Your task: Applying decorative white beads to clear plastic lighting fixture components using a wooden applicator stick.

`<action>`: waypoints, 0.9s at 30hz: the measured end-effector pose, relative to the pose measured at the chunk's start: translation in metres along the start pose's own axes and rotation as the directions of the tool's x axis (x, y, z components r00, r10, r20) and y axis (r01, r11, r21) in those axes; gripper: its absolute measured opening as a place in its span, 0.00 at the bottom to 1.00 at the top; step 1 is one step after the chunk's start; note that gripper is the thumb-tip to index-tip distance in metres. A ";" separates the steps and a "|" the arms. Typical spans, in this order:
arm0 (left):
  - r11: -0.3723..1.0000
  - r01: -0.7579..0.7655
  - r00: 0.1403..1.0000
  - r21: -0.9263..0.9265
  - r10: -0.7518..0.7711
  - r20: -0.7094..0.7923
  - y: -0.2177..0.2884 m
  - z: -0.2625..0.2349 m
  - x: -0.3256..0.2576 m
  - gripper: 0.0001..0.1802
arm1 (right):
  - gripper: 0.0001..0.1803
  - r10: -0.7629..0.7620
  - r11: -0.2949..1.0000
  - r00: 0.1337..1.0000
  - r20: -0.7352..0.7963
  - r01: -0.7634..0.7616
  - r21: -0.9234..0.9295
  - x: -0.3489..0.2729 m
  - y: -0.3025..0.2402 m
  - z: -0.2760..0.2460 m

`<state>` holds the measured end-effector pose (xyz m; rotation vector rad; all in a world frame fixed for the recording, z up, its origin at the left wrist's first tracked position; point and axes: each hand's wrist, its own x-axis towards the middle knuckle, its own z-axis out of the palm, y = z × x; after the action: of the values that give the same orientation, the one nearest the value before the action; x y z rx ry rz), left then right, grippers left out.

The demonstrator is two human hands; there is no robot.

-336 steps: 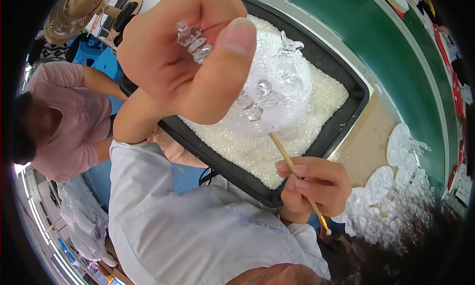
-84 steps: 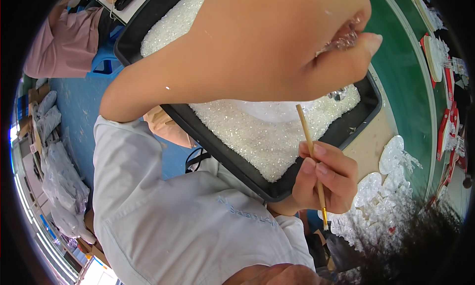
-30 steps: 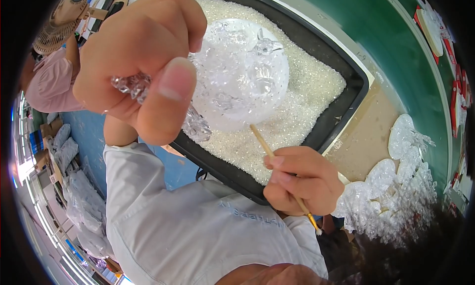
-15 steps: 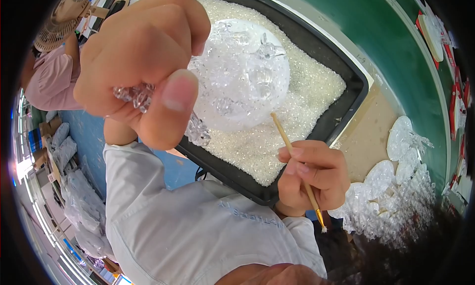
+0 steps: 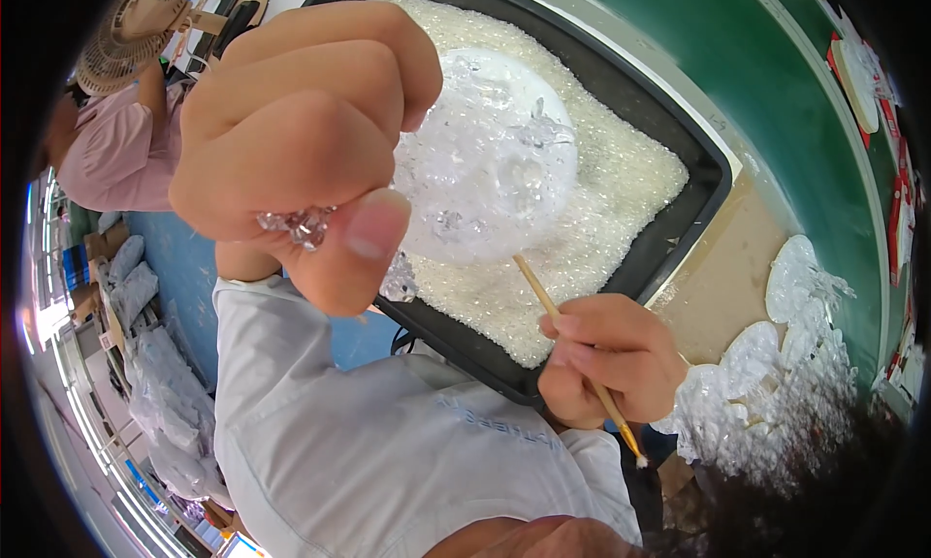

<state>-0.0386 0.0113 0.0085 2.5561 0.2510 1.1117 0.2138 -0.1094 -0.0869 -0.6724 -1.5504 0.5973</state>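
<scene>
My left hand (image 5: 301, 151) is closed in a fist around a faceted clear crystal-like piece (image 5: 305, 228), which shows between thumb and fingers. Another clear faceted part (image 5: 399, 279) shows below the thumb. Beside the fist is a round whitish disc (image 5: 485, 160) with several clear shapes on it; the fingers hide whether it joins the held piece. Between thumb and fingers, my right hand (image 5: 616, 359) pinches a thin paintbrush (image 5: 540, 291). Its bare handle end points up at the disc's lower rim, and its bristles point down. A black tray (image 5: 669, 228) of glittering clear granules (image 5: 621, 180) lies beneath.
Clear discs with sparkly pieces (image 5: 766, 374) are piled to the right, beside a green surface (image 5: 766, 83). A person in a pink top (image 5: 121, 160) is at the upper left, near a fan (image 5: 126, 44). Plastic-wrapped bundles (image 5: 170, 403) stand at the left.
The left fist appears slightly further right and lower, as do the disc and tray. The brush's handle end has shifted down and left, and sits closer to the disc's lower rim.
</scene>
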 end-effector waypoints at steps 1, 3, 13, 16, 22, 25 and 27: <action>1.000 -0.001 1.000 -0.001 0.001 -0.005 0.000 0.000 0.000 0.16 | 0.09 -0.022 0.998 1.000 0.007 0.022 0.052 0.002 0.000 -0.003; 1.000 -0.006 1.000 0.005 0.006 -0.017 0.000 0.003 -0.001 0.16 | 0.09 -0.043 0.994 0.999 0.009 0.042 0.097 0.001 0.002 -0.003; 0.998 -0.060 0.996 -0.017 0.061 0.059 -0.003 0.003 0.005 0.12 | 0.12 -0.060 0.998 0.998 -0.001 0.059 -0.012 0.008 0.004 0.012; 0.998 -0.052 0.998 -0.019 0.053 0.035 -0.003 0.008 0.011 0.11 | 0.11 -0.059 0.998 0.998 0.011 0.059 -0.018 0.012 0.001 0.006; 0.999 -0.021 1.000 -0.024 0.021 -0.017 -0.001 0.013 0.007 0.11 | 0.11 -0.054 0.998 0.998 0.015 0.055 -0.019 0.010 0.000 0.006; 1.000 -0.030 1.000 -0.005 0.030 0.005 0.000 0.013 0.005 0.11 | 0.11 -0.051 0.999 0.998 0.048 0.050 0.007 0.008 0.002 0.009; 0.999 -0.032 0.999 -0.012 0.032 0.004 -0.002 0.012 0.006 0.11 | 0.11 -0.055 0.998 0.998 0.042 0.056 -0.022 0.010 0.001 0.008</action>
<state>-0.0260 0.0117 0.0040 2.5602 0.2025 1.1155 0.2057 -0.1014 -0.0816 -0.6360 -1.6113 0.5548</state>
